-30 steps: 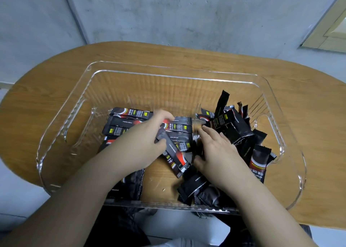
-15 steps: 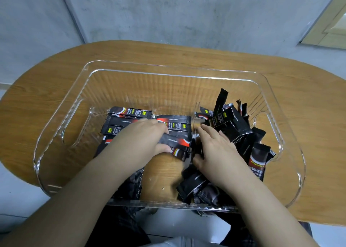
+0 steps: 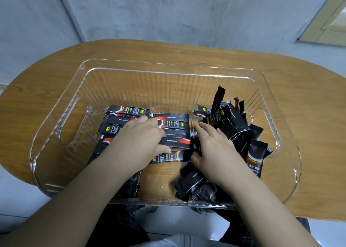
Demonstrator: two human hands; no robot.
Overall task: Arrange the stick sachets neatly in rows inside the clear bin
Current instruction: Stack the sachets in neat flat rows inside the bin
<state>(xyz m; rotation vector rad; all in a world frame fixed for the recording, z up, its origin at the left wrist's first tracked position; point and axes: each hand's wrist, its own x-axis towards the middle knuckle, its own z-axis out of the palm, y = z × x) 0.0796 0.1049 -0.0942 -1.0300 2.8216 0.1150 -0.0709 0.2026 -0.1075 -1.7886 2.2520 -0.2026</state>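
Observation:
A clear plastic bin (image 3: pixel 161 72) stands on a wooden table. Black stick sachets with red and white print lie flat in a left row (image 3: pixel 119 119) and a middle row (image 3: pixel 174 123). A loose heap of sachets (image 3: pixel 234 126) fills the bin's right side, some standing on end. My left hand (image 3: pixel 138 143) lies palm down over the two rows, fingers spread, pressing on them. My right hand (image 3: pixel 213 149) rests against the right ends of the middle row, fingers straight. The nearest sachet of that row (image 3: pixel 172 156) lies flat between both hands.
The oval wooden table (image 3: pixel 309 115) extends to the right and behind the bin. More sachets (image 3: pixel 191 183) lie jumbled at the bin's near wall, under my right wrist. A grey wall is beyond the table. A bare patch of bin floor (image 3: pixel 159 175) shows between my forearms.
A sachet that my left hand held slanted one second ago now lies flat as the nearest one in the middle row. My left hand flattened over the rows; my right hand barely moved.

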